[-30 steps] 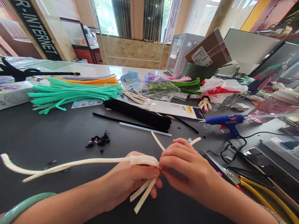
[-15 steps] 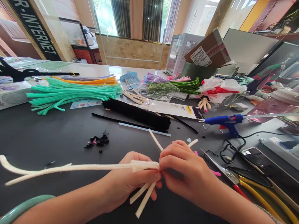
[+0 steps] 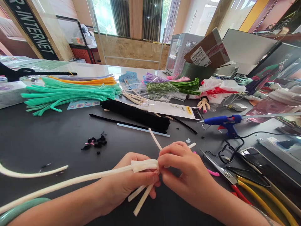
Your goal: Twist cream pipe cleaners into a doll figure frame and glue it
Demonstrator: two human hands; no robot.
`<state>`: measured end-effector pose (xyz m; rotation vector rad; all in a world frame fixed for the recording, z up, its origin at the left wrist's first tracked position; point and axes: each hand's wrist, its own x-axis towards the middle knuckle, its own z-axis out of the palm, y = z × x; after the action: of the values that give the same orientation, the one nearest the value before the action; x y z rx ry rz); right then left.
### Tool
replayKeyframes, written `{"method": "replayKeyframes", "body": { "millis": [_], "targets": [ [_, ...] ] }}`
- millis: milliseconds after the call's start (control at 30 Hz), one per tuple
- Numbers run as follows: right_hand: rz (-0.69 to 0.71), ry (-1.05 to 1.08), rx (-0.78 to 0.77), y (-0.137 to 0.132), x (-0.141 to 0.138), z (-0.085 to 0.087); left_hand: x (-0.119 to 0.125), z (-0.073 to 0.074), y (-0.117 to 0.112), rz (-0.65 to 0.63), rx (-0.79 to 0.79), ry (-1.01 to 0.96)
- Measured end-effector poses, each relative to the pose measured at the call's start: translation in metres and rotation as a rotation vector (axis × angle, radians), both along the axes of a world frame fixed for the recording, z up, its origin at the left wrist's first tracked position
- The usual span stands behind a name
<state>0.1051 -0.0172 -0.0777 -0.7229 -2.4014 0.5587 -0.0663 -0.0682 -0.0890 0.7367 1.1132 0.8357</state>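
Observation:
Cream pipe cleaners (image 3: 144,165), folded and bundled together, are pinched between the thumb and fingers of my left hand (image 3: 128,179). One long strand runs over my left wrist to the lower left edge; two short ends poke out below the fingers. My right hand (image 3: 185,171) grips the right end of the bundle, fingertips touching those of my left. Cream ends stick out above and behind my right hand, and the exact part under its fingers is hidden. A separate curved cream pipe cleaner (image 3: 35,174) lies on the table at left.
Scissors (image 3: 229,175), a blue glue gun (image 3: 223,121) and its cord lie at right. Ahead are a black pipe cleaner bundle (image 3: 134,114), a glue stick (image 3: 143,130), mint-green pipe cleaners (image 3: 70,94) and a small doll figure (image 3: 203,103). Black scraps (image 3: 95,142) sit at left.
The long cream strand has swung downward at left, away from the loose curved piece. Both hands keep their grip at the folded end. The view has shifted slightly.

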Motion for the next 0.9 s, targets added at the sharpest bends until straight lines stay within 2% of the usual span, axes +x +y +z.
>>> {"method": "replayKeyframes", "body": {
  "millis": [267, 633, 767, 900],
  "targets": [
    [-0.025, -0.021, -0.087, -0.0006, -0.0011, 0.0007, 0.0009, 0.0030, 0.0064, -0.136, 0.096, -0.027],
    [-0.050, -0.083, -0.296, -0.0014, -0.0023, 0.0068, 0.0018, 0.0032, 0.0055, -0.103, 0.106, -0.036],
    [-0.001, -0.106, -0.287, -0.0008, -0.0022, 0.0071, 0.0035, 0.0075, 0.0051, -0.056, 0.078, -0.049],
    [0.024, -0.123, -0.213, -0.0013, -0.0024, 0.0062, 0.0048, 0.0080, 0.0048, -0.044, 0.088, -0.075]
  ]
}}
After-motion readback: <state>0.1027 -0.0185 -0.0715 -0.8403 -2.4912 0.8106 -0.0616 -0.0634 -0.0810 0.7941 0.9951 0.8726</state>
